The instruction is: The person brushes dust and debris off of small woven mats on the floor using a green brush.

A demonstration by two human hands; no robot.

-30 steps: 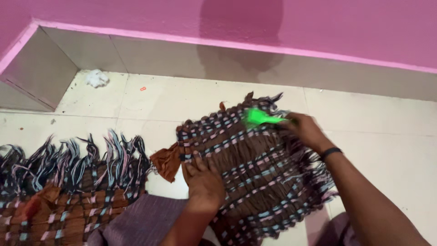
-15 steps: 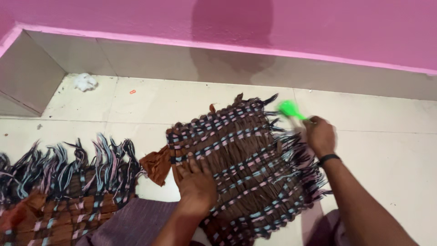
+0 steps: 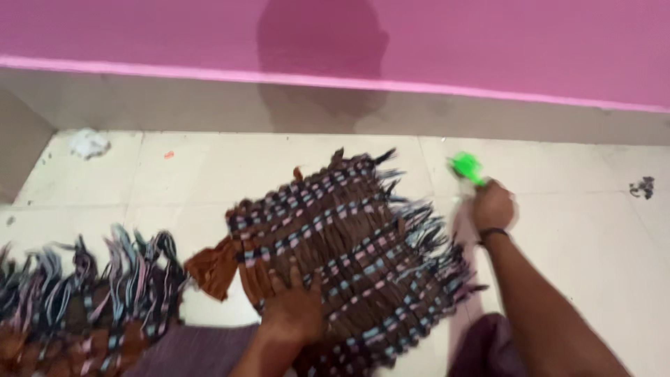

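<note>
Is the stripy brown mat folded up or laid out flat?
Laid out flat. The woven mat lies spread on the floor tiles, fringe fanned out, with the left hand pressing on it.

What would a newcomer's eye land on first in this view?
Probably the brown woven mat with blue and pink strips and a dark fringe, lying mid-floor with the left hand pressed flat on its near edge. Next, the bright green plastic tool gripped in the right hand, just past the mat's right fringe. A second, similar fringed mat lies at lower left, below the pink wall.
</note>
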